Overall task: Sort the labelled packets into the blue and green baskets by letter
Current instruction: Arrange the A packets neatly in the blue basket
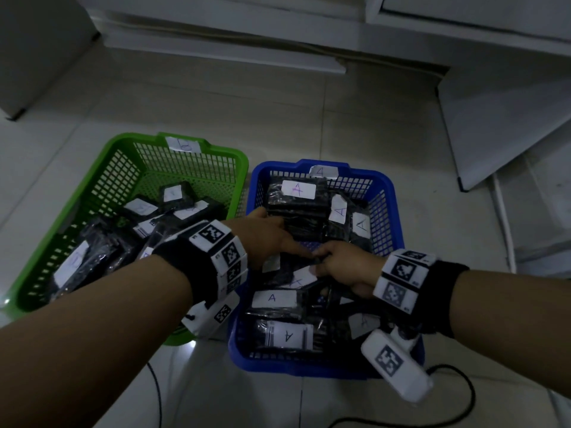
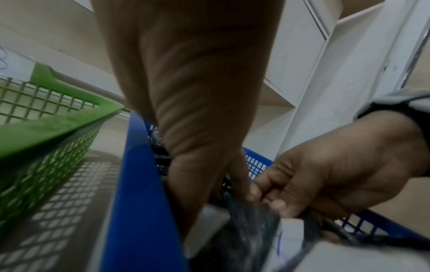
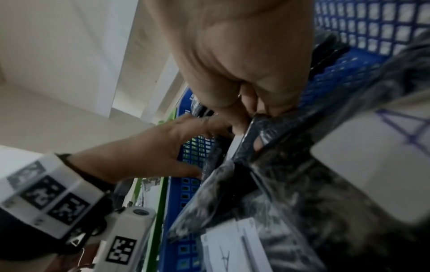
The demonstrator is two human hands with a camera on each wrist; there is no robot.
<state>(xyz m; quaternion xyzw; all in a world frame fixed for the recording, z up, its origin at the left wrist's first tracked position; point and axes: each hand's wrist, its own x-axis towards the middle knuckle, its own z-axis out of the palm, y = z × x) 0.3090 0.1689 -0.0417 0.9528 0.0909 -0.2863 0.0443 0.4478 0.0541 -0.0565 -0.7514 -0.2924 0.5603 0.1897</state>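
Both hands are inside the blue basket (image 1: 309, 370), which holds several black packets with white "A" labels. My right hand (image 1: 321, 261) pinches the top edge of one black packet (image 1: 301, 278); in the right wrist view its label (image 3: 372, 156) shows an A. The left hand (image 1: 296, 245) reaches in from the left with fairly straight fingers (image 2: 237, 176) touching the same packet (image 2: 251, 230). To the left stands the green basket (image 1: 102, 159), tagged B on its far rim, with several black labelled packets inside.
The two baskets stand side by side on a pale tiled floor (image 1: 278, 112). White cabinet bases run along the back, and a white board (image 1: 494, 118) leans at the right. A black cable (image 1: 463, 396) loops on the floor near the blue basket's front right corner.
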